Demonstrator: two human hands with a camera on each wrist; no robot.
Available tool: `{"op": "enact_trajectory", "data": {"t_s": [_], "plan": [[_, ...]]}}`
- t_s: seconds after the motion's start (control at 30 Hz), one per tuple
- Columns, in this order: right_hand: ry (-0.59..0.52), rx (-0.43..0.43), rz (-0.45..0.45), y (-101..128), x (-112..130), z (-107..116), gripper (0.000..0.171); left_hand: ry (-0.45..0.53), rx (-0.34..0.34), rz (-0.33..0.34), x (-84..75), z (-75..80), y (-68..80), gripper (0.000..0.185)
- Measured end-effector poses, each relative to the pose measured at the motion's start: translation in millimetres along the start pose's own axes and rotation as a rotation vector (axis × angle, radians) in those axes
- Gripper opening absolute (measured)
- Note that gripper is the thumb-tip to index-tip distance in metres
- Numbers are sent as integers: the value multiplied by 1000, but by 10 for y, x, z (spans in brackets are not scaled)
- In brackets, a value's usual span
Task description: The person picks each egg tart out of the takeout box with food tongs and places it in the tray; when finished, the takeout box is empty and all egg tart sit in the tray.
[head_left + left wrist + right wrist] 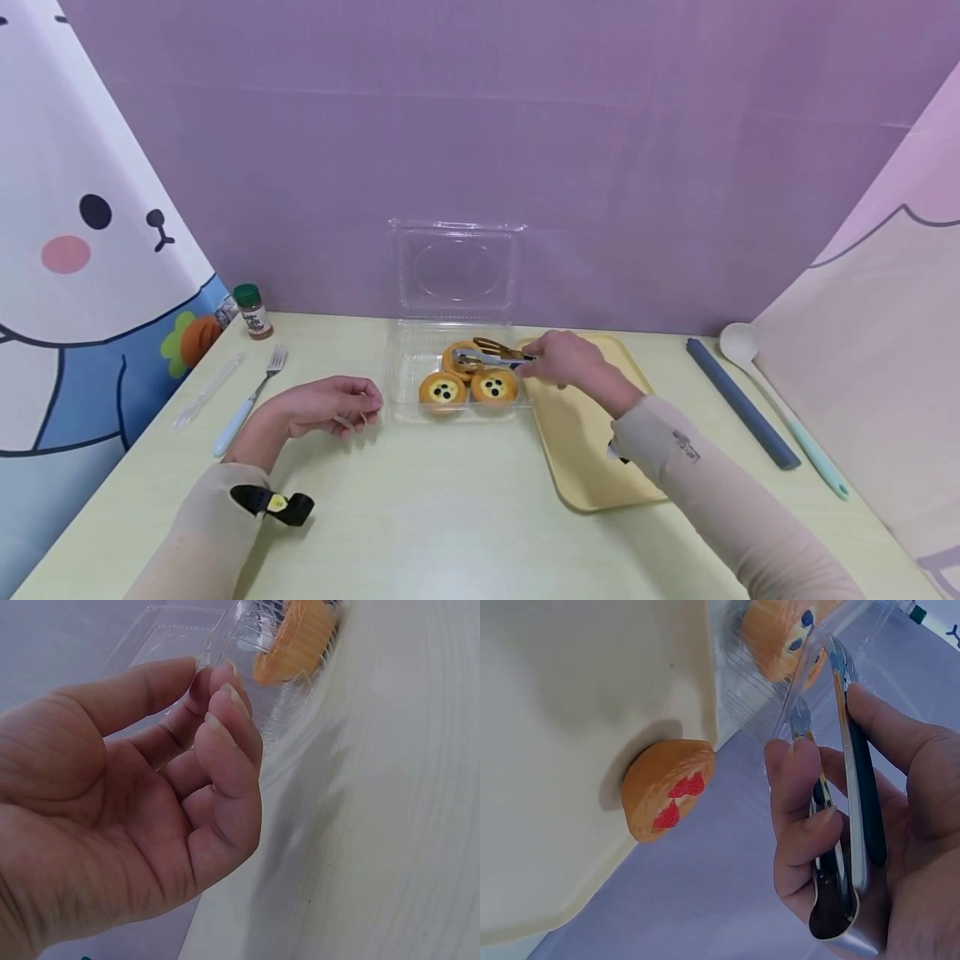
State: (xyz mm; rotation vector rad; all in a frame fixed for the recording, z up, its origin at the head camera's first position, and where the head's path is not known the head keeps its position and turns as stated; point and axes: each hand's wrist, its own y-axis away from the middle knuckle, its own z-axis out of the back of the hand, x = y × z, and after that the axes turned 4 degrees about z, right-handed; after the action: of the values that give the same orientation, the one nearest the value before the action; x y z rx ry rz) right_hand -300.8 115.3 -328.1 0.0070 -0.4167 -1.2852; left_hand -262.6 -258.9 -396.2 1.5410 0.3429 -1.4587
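A clear clamshell box (405, 367) stands open at mid-table, its lid (456, 268) upright against the wall. Three round tarts lie in it, two at the front with dark berries (442, 390) (494, 386). My right hand (570, 360) grips metal tongs (487, 354) whose tips reach over the rear tart (461, 360). The right wrist view shows the tongs (847, 750) in my fingers and a red-topped tart (666, 789) on the yellow tray (570, 712). My left hand (330, 406) rests on the table left of the box, fingers loosely curled (225, 750), holding nothing.
The yellow tray (585, 450) lies right of the box. At the left are a spice jar (252, 312), a fork (251, 400) and a clear plastic utensil (206, 392). A grey-blue bar (742, 402) and a white spoon (780, 404) lie at the right. Panels wall in the table.
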Motion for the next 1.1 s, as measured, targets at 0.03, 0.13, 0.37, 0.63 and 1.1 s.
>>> {"op": "enact_trajectory", "data": {"t_s": [0.03,0.13,0.37,0.63,1.1], "plan": [[6,4,2,-9,5,5,53,0,0,1,3,1,2,24],[8,17,0,-39,23,21,54,-1,-1,3,7,3,7,24],[30,29,4,-84,86,29,52,-1,-3,4,13,4,9,25],[97,-16,37,-101,127,-22,44,-8,-8,11,3,-2,-1,24],[98,-119,132,-81,99,-111,35,-11,-15,14,-11,-5,9,25]]}}
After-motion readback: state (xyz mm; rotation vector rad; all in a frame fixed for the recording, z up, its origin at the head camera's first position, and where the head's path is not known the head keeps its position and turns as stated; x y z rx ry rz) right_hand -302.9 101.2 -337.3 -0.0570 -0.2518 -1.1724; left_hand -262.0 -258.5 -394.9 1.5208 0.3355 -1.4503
